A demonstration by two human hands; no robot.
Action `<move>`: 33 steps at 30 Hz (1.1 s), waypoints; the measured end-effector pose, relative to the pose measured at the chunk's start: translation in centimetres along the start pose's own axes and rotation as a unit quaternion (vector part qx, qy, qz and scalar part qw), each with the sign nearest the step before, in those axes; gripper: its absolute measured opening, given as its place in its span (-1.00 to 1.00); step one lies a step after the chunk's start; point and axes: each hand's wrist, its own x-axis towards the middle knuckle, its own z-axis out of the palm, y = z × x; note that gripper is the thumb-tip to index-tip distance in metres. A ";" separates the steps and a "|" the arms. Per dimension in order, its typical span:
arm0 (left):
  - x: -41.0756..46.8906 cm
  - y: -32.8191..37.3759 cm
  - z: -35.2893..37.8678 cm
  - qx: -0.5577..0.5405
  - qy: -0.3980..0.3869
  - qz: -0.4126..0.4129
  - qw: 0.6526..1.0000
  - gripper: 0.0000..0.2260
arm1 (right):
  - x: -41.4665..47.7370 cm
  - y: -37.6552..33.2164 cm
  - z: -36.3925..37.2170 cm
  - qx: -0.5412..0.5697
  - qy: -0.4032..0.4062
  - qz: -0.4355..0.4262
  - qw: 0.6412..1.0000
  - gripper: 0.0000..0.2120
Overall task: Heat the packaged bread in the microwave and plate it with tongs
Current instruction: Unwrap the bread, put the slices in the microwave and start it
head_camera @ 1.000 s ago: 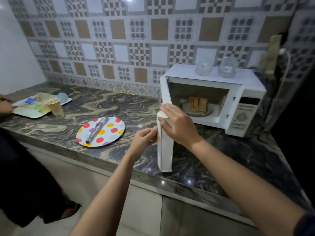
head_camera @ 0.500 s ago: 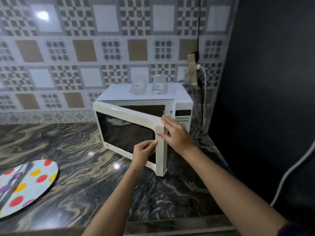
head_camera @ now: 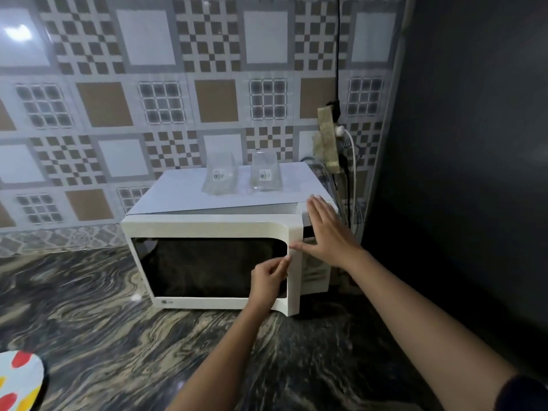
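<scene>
- A plate [head_camera: 18,378] with red and yellow dots shows only in part at the lower left corner. It lies on the marbled dark counter [head_camera: 89,321].
- The white microwave [head_camera: 207,225] stands on this counter, with its back to the tiled wall [head_camera: 103,102].
- Its door [head_camera: 204,304] lies almost flat against the front. The right edge of the door stands a little in front of the control panel [head_camera: 315,274].
- The door window is dark, so the bread behind it cannot be seen.
- At the lower left of the door there is a small grey logo [head_camera: 167,303] that reads like LG.
- On top of the microwave two clear containers stand side by side, the left container [head_camera: 220,176] and the right container [head_camera: 264,173]. Each has a white barcode sticker; the print is too small to read.
- The left hand [head_camera: 268,280] has its fingers curled. The tips of thumb and forefinger are on the white strip at the door's right side. Whether it grasps the edge or only presses, I cannot tell.
- The right hand [head_camera: 329,232] is released, with the fingers straight and spread in front of the control panel. Its thumb tip touches the door's right edge.
- Behind this hand a power strip [head_camera: 327,137] hangs on the wall, with a white cable [head_camera: 353,161] plugged in.
- The writing on the control panel is blurred.
</scene>
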 end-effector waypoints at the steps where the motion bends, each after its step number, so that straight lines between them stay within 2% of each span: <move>1: 0.3 -0.1 0.2 0.012 -0.005 0.000 1.000 -0.56 | 0.6 0.4 0.2 -0.018 -0.009 0.002 1.000 0.09; 5: 1.5 -1.8 0.5 0.085 -0.043 0.021 0.995 -0.71 | 2.1 1.5 1.4 -0.035 0.000 0.008 0.999 0.14; 8: 1.9 -3.3 0.9 0.134 -0.039 0.019 0.990 -0.61 | 2.5 2.1 2.4 -0.020 0.047 0.008 0.999 0.16; 15: 2.4 -3.6 2.5 0.247 0.015 0.041 0.968 -0.70 | 3.1 2.3 3.4 -0.002 0.116 0.008 0.993 -0.06; 29: 3.0 -3.1 3.7 0.293 0.044 0.032 0.955 -0.74 | 3.9 2.2 3.8 0.023 0.148 0.016 0.989 -0.08; 33: 3.7 -3.2 3.9 0.286 0.052 0.029 0.956 -0.73 | 4.0 2.1 4.2 0.032 0.162 0.031 0.986 -0.16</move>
